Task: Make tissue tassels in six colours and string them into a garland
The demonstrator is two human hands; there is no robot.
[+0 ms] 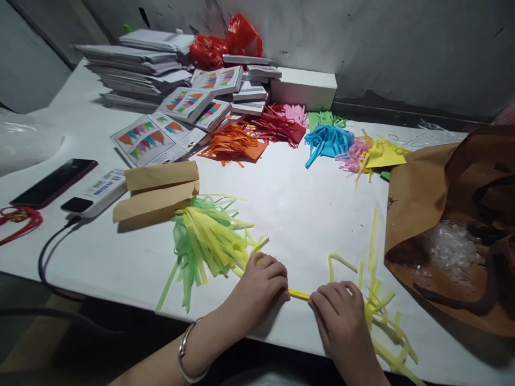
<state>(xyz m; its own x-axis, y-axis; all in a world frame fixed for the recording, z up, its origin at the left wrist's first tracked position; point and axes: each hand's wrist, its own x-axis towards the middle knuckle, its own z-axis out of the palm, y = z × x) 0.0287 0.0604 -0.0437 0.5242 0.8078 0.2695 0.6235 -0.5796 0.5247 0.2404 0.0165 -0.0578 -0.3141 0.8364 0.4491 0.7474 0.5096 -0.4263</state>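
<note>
A yellow tissue-paper tassel stretches between my two hands, its middle pressed into a narrow twisted strip. My left hand, with a bangle on the wrist, is closed on one side of the strip. On the other side my right hand pinches it near the table's front edge. Loose yellow fringe spreads out past my right hand. To the left, a yellow fringe bundle lies over green fringe; whether it joins the strip is hidden by my left hand.
Folded brown paper pieces, a phone and a white device with a cable lie left. Behind are printed packets, orange fringe, blue fringe and a white box. A brown paper bag stands right.
</note>
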